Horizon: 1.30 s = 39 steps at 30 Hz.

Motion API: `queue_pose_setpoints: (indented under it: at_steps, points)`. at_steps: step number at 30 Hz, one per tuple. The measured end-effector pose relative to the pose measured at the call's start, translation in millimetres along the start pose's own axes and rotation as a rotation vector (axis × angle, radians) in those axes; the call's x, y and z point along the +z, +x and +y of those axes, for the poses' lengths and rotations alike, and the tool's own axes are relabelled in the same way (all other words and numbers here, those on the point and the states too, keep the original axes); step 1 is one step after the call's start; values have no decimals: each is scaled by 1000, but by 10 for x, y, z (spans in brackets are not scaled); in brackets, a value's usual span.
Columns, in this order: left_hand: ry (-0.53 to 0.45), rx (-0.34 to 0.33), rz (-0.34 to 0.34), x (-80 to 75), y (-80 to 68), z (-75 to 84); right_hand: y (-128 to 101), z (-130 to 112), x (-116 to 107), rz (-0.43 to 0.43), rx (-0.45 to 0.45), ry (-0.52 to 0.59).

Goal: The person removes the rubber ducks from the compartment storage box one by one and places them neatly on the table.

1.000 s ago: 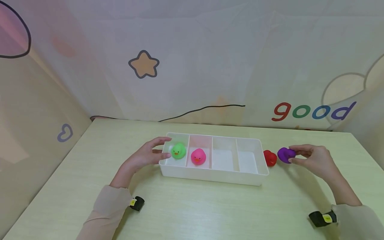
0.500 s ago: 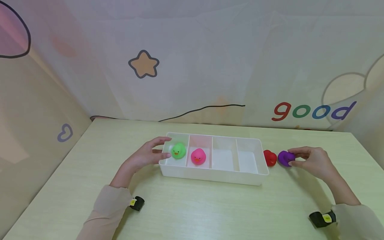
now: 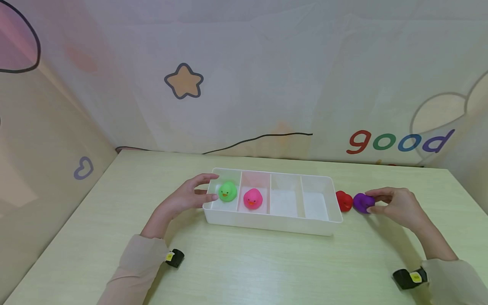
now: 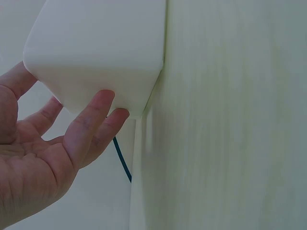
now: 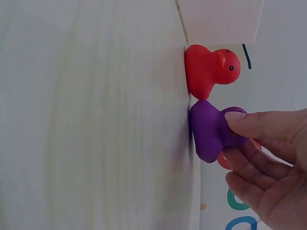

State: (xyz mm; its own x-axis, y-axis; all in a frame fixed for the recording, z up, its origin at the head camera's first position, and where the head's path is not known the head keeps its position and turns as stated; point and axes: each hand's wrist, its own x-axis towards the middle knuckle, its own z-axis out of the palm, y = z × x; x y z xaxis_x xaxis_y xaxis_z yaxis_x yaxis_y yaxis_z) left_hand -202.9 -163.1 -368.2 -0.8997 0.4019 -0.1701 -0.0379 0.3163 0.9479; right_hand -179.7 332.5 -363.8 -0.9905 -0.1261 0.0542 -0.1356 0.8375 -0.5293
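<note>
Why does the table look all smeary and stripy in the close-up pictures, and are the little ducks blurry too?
Right wrist view: the table is streaky and soft, but the purple duck and red duck stay fairly sharp. Left wrist view: the table is smeared too, and the white tray is pale and flatly lit. Head view: evenly lit, soft shadows, edges bend slightly.

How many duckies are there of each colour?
green duck: 1
pink duck: 1
red duck: 1
purple duck: 1
Total: 4
</note>
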Motion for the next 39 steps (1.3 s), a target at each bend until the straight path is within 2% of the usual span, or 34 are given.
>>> queue_pose_setpoints:
  at_steps: [18, 27, 32, 34, 39]
  points:
    - [19, -15, 13, -2, 13, 7, -5, 32, -3, -24, -7, 5]
    - [21, -18, 15, -3, 12, 3, -37, -30, -40, 60, -52, 9]
    - [15, -18, 10, -1, 9, 6, 6, 7, 17, 112, -29, 22]
    - [14, -16, 9, 1, 10, 6, 12, -30, 30, 131, -22, 18]
    - [9, -17, 7, 3, 17, 4, -43, -295, -32, 123, -74, 58]
